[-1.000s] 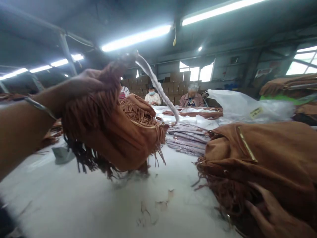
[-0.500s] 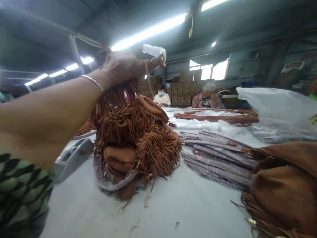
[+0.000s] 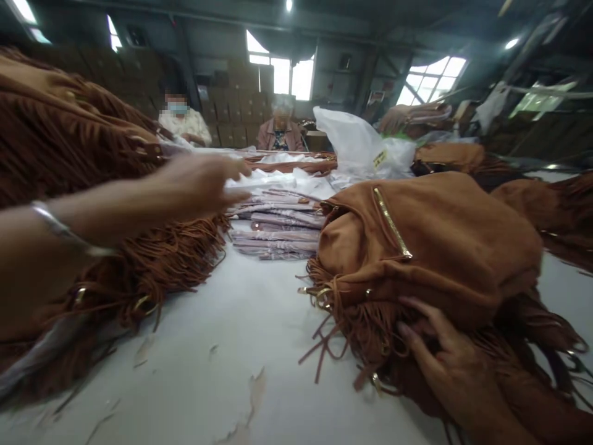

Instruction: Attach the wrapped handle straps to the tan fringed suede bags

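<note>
My left hand [image 3: 199, 182], blurred, with a silver bangle at its wrist, reaches over the table with its fingers stretched out and nothing visible in them. Beneath and beside it is a heap of brown fringed bags [image 3: 171, 259]. To the right lies a brown suede bag [image 3: 440, 228] with a gold zip and fringe. My right hand [image 3: 445, 352] is at its near lower edge, forefinger against the bag and thumb by the fringe, with a gap between them. Its other fingers are hidden.
Plastic-wrapped straps [image 3: 282, 225] lie mid-table, with brown strips [image 3: 291, 164] behind. A white plastic bag [image 3: 347, 139] and more brown bags [image 3: 451, 154] stand farther back. Across the table sit two people, one in white [image 3: 185, 127], one in pink [image 3: 278, 135]. Cartons [image 3: 227, 105] are stacked behind.
The view has turned right. My left hand, earlier raised over the fringed heap with a wrapped strap end at its fingers, is lower and free of it. My right hand has appeared at the right-hand bag.
</note>
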{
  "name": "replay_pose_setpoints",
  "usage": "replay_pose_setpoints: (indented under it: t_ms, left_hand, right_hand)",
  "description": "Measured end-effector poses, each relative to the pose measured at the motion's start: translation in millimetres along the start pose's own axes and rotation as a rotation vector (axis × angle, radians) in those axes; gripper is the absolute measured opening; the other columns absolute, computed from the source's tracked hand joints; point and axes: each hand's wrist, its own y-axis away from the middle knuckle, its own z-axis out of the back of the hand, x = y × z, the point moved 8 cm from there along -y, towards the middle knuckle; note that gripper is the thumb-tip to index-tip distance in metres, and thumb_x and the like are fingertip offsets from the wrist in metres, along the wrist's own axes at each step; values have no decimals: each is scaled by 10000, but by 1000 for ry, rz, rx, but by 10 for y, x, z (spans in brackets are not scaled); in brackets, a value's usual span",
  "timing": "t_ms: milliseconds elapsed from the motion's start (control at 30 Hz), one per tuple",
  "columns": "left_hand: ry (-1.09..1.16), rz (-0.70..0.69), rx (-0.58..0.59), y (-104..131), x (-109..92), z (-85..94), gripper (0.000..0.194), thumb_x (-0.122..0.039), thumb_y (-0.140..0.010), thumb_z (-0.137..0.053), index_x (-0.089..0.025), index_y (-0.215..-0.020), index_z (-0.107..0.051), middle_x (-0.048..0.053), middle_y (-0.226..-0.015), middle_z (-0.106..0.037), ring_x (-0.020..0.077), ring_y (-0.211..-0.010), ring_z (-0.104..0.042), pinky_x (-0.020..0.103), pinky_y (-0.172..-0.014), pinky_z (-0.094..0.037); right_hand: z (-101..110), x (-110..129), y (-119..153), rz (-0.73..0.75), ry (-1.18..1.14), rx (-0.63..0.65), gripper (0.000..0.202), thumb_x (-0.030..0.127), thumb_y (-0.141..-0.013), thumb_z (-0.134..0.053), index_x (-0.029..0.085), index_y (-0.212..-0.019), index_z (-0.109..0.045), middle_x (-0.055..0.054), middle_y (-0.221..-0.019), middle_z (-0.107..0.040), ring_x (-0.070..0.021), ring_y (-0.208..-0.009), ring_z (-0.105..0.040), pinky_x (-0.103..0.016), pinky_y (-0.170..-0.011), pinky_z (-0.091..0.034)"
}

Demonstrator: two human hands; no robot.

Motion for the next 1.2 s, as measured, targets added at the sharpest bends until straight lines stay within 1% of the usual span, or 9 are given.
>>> replay_pose_setpoints:
  t_ms: [100, 167, 333, 533, 667, 800, 933, 1100, 1200]
  left_hand:
    - [303, -191, 348, 260, -1221, -615, 521, -647, -857, -398, -206, -1063, -584, 60, -989, -660, 206, -847, -608, 302, -707, -456]
    - [319, -260, 475, 408, -1755, -943, 494, -625, -849, -423, -184, -1010, -576, 84, -932, -674, 228, -781, -631, 295, -614, -450]
    - [216, -277, 294, 341, -1953, -996, 293, -432, -867, -487, -174, -989, -554, 65, -878, -673, 215, -769, -637, 278, -612, -450]
    - [-55, -447, -89, 349, -1941, -224, 242, -311, -900, -459, -158, -1059, -557, 74, -932, -660, 212, -846, -615, 305, -712, -453]
    - [-267, -650, -342, 686, -2210, 303, 259, -297, -937, -405, -168, -1083, -576, 47, -785, -640, 175, -725, -594, 276, -641, -439]
    - [-120, -673, -490, 936, -2241, 819, 242, -331, -902, -511, -155, -1022, -626, 34, -771, -662, 151, -691, -610, 260, -632, -456]
    - [275, -448, -566, 924, -1922, 1419, 264, -315, -797, -662, -130, -985, -665, 14, -790, -685, 102, -680, -610, 207, -621, -471]
    - [382, -351, -894, 1086, -1829, 2369, 294, -352, -695, -743, -86, -810, -690, -25, -718, -641, 50, -610, -535, 182, -551, -426]
    - [411, -332, -1009, 1165, -1987, 2761, 355, -395, -662, -748, -94, -833, -668, -56, -723, -585, 28, -635, -508, 176, -563, -395]
  right_hand:
    - [-36, 75, 21, 105, -16, 51, 332, 392, -906, -478, 244, -1188, -571, 3, -754, -704, -196, -622, -670, -316, -597, -513]
    - [-4, 119, 40, 159, -9, 8, 304, 338, -910, -479, 234, -1183, -566, 12, -728, -699, -195, -616, -665, -319, -606, -505]
    - [278, 267, 59, 278, 20, -222, 249, 244, -913, -486, 158, -1125, -583, -43, -765, -697, -205, -660, -646, -335, -663, -488]
    - [898, 274, 56, 289, 267, -534, 514, 222, -827, -616, 102, -1308, -482, -198, -1264, -561, -360, -1145, -514, -498, -948, -399]
    - [1018, 457, -58, 393, 287, -388, 688, 266, -748, -698, 133, -1368, -430, -171, -1397, -457, -383, -1289, -365, -568, -1068, -245]
    - [1189, 854, -203, 513, 64, -355, 433, 248, -798, -612, 91, -1197, -549, -157, -1144, -627, -309, -1086, -529, -528, -1025, -301]
    - [1488, 1179, -373, 432, -286, -473, 191, 257, -883, -471, 154, -804, -612, -105, -778, -630, -242, -774, -558, -376, -764, -441]
    - [1683, 1642, -357, 313, -472, -609, 179, 245, -915, -406, 167, -858, -557, -68, -833, -593, -198, -804, -538, -313, -723, -440]
    - [1606, 1810, -269, 174, -961, -649, 146, 280, -920, -438, 186, -841, -517, -12, -792, -555, -152, -752, -526, -267, -676, -448]
